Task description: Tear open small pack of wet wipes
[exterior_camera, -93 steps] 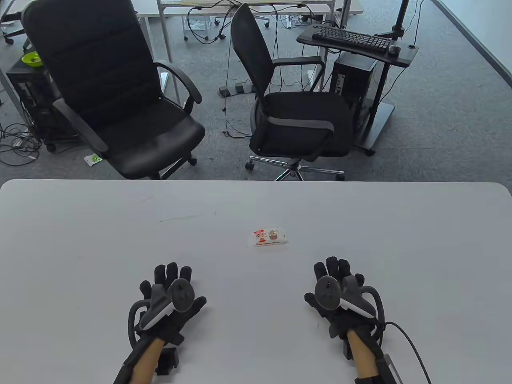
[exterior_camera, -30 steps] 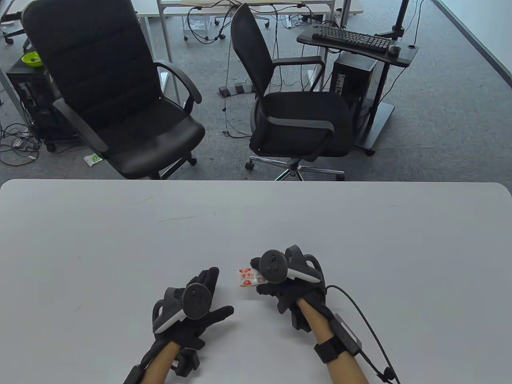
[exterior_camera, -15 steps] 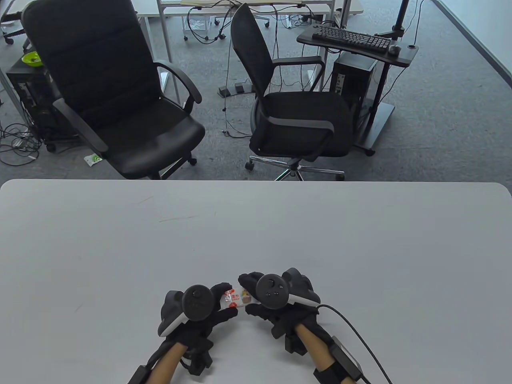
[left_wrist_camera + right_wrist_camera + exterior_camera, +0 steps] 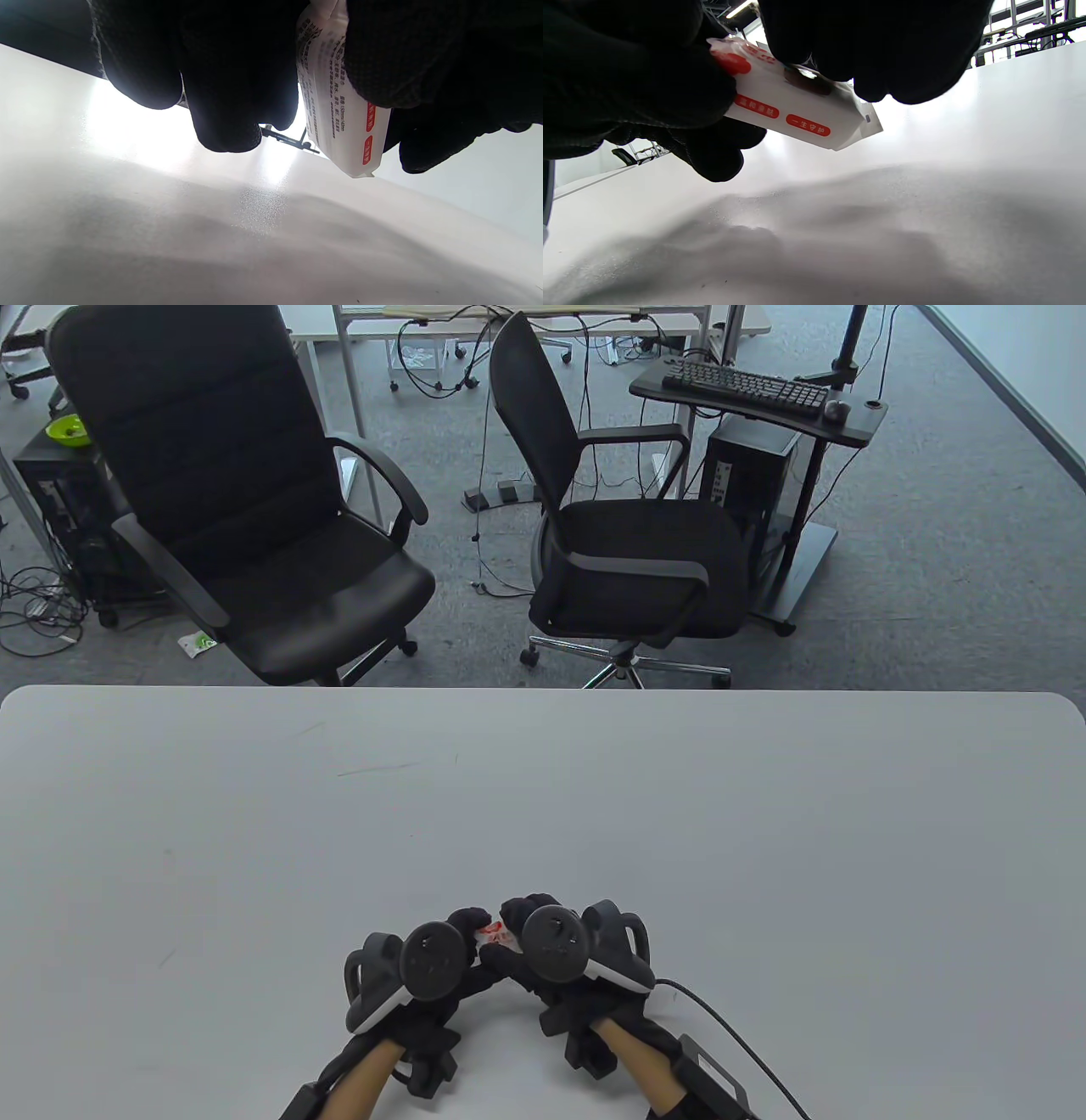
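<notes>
Table view: half a second ago the wet wipes pack [image 4: 493, 934] showed plainly between the hands; now the left hand [image 4: 424, 976] and right hand [image 4: 551, 954] have drawn closer together and nearer the bottom edge, and only a sliver of the pack shows between their fingertips. The pale grey counter [image 4: 543, 797] carries a few faint scratches; beyond it stand two black office chairs [image 4: 254, 517] on grey carpet and a keyboard [image 4: 742, 388] on a stand.

Left wrist view: both grips are clamped on the pack [image 4: 339, 114], which hangs above the counter [image 4: 212, 237].

Right wrist view: the tilted pack [image 4: 801, 116] is pinched from both ends, clear of the counter [image 4: 882, 220].
</notes>
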Available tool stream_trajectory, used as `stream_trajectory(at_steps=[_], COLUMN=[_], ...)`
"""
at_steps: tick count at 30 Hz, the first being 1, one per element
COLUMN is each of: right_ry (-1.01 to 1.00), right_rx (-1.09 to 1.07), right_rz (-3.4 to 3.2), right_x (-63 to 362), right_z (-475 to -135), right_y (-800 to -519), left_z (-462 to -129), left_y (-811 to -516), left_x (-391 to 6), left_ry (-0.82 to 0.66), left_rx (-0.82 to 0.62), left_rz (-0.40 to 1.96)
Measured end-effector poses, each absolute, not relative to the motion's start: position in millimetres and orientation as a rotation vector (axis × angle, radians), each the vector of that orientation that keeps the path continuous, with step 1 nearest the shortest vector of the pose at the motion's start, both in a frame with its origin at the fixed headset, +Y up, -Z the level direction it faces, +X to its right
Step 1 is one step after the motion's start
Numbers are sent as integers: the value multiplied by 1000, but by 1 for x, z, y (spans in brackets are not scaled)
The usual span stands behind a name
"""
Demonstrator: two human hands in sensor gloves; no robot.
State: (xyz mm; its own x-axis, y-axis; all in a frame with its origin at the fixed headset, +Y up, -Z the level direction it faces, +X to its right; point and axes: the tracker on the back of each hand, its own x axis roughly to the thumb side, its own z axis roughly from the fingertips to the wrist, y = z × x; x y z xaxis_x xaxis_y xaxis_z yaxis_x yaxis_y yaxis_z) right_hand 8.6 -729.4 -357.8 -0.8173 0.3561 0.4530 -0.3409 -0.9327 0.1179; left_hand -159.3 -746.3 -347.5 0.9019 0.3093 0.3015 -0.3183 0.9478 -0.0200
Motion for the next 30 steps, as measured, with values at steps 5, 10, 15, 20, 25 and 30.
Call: stream_trajectory(at_steps=[5, 10, 15, 20, 25, 30], right_ry=[8, 8, 12, 11, 17, 14], right_rx=[639, 642, 636, 611, 585, 548], right_rz=[2742, 2726, 2713, 2692, 2679, 2667], right_x=[6, 5, 7, 15, 22, 28], right_z=[-356, -356, -357, -362, -366, -370], right_y=[-729, -730, -730, -730, -731, -732], left_z=[-342, -343, -343, -345, -345, -345], left_y=[-745, -746, -746, -745, -745, -744], left_x=[-150, -152, -154, -157, -160, -161], left_ry=[-317, -314, -315, -311, -301, -293], left_rx=[66, 56, 39, 24, 15, 0], left_rz=[240, 253, 265, 288, 280, 243])
